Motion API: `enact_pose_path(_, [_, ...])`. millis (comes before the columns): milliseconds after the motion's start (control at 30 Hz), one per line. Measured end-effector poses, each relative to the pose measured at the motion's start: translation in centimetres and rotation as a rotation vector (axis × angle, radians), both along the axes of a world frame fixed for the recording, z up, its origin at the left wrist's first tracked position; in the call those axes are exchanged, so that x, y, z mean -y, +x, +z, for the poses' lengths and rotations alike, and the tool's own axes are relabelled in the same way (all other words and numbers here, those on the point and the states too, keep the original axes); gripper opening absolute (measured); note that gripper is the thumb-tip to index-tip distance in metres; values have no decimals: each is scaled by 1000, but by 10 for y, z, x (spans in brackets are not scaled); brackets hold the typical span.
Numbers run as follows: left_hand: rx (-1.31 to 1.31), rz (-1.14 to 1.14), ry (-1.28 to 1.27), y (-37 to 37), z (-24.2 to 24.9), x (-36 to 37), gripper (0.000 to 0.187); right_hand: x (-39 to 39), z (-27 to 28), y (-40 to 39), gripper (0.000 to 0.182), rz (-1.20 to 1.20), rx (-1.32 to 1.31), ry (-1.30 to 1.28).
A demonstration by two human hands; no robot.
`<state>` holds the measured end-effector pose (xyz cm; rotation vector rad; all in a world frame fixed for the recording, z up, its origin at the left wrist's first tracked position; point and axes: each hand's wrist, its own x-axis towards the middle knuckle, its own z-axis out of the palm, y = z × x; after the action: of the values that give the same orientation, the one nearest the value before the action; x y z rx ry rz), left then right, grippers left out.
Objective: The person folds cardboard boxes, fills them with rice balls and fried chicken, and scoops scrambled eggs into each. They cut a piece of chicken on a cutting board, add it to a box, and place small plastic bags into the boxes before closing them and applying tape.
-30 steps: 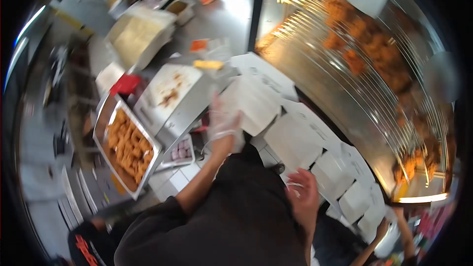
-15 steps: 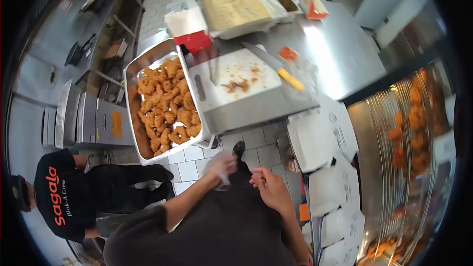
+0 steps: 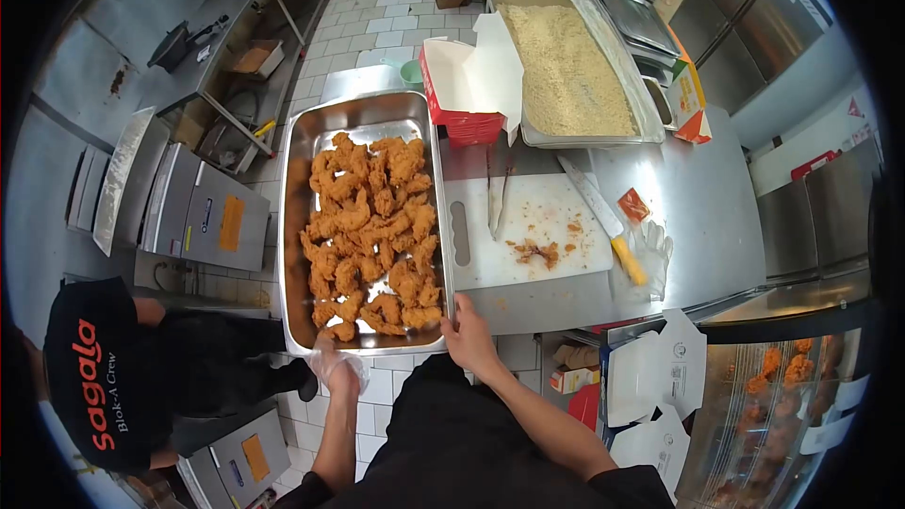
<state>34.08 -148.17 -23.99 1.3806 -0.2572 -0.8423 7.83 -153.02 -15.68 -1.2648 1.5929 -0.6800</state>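
A deep metal tray point(image 3: 445, 217) full of fried chicken pieces point(image 3: 372, 226) stands at the left end of the counter. My left hand point(image 3: 339, 369), in a clear plastic glove, grips its near rim, fingertips close to the front chicken pieces. Bare, my right hand point(image 3: 469, 337) is closed on the tray's near right corner. Beside the tray lies a white cutting board point(image 3: 485, 269) with crumbs on it. Metal tongs point(image 3: 498, 203) and a yellow-handled knife point(image 3: 603, 212) rest on the board, the knife's handle past its right edge.
Behind the board stand an open red-and-white box point(image 3: 471, 85) and a large pan of breading point(image 3: 575, 75). A plastic glove point(image 3: 652, 250) and an orange packet point(image 3: 633, 205) lie right. Open cartons point(image 3: 650, 368) and a chicken display case point(image 3: 773, 405) are near right. A co-worker point(image 3: 104, 368) is left.
Both hands have moved from in front of my body to the tray and now hold its near edge. My view has shifted, bringing the tray more to the middle.
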Motion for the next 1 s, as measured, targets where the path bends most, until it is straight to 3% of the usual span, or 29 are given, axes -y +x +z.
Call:
enact_pose_path(133, [127,57,33,0,24,48,20,31,-5,18,47,-65,70,-76])
enact_pose_path(200, [16,-114,233,22,19,62,29,49,-5,23,47,-67,-5,-56])
enact_pose_path(267, [41,-162,147,17,28,70,30,46,-14,21,47,-70,-68,-41])
enact_pose_path(333, [-181,-143,90,-16,76,57,24,29,-30,19,42,-196,64,-327])
enact_pose_path(367, [-110,-129,99,-31,75,38,21,8,6,6,33,-220,106,-269])
enact_pose_path(400, [-36,-118,109,-41,70,4,19,-17,0,-10,30,-230,197,-163])
enact_pose_path(467, [22,-409,60,-59,54,-57,19,-72,-22,-35,24,-279,353,97])
enact_pose_path(533, [175,-841,586,-90,25,-82,24,-118,-79,-54,18,-390,391,340])
enact_pose_path(567, [694,-1192,328,-90,-38,-98,24,-138,-123,-59,15,-477,383,438])
enact_pose_path(600, [727,-1379,265,-123,-34,-84,24,-152,-168,-65,14,-574,307,428])
enact_pose_path(633, [750,-1547,216,-138,-82,-75,28,-159,-219,-73,13,-642,209,366])
enact_pose_path(700, [1036,-1659,-115,-197,-159,-39,25,-156,-300,-91,12,-742,-21,145])
enact_pose_path(733, [1122,-1692,-22,-224,-196,-19,32,-145,-327,-106,12,-768,-155,-3])
enact_pose_path(767, [1557,-1282,-472,-240,-263,-2,36,-128,-337,-126,13,-865,-117,-122])
enact_pose_path(800, [2223,-1058,-798,-251,-314,23,38,-107,-348,-146,12,-930,-35,-221])
enact_pose_path(867, [2153,-1115,-710,-314,-332,84,44,-66,-352,-177,12,-1048,-43,-363])
enact_pose_path(900, [2117,-1140,-667,-346,-339,113,49,-47,-359,-191,12,-1041,-192,-484])
enact_pose_path(1000, [1883,-1053,-964,-403,-322,124,46,-14,-365,-245,13,-997,-509,-791])
